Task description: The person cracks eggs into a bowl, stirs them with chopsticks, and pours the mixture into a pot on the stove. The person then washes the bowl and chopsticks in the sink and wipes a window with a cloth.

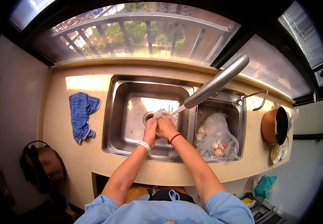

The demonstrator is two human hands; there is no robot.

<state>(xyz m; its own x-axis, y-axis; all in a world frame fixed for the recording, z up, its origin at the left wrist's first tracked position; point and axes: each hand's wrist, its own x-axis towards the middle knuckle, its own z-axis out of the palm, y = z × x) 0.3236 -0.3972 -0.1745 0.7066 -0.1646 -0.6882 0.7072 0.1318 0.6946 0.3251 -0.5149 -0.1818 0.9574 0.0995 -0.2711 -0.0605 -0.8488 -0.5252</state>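
Over the sink basin (128, 130), my two hands are close together under the faucet (217, 83), with water running from its spout. My left hand (150, 132), with a white band at the wrist, grips one side of a translucent, whitish thing (161, 113). My right hand (166, 127), with a dark red bracelet, is curled against the same thing from the right. Its kind is hard to make out, since fingers and splashing water cover most of it. The drain (147, 118) is just left of my hands.
A clear plastic bag (221, 136) with eggshells fills the smaller basin on the right. A blue cloth (82, 116) lies on the counter to the left. A copper-coloured pot (269, 126) stands at the right end, a rice cooker (47, 161) at lower left.
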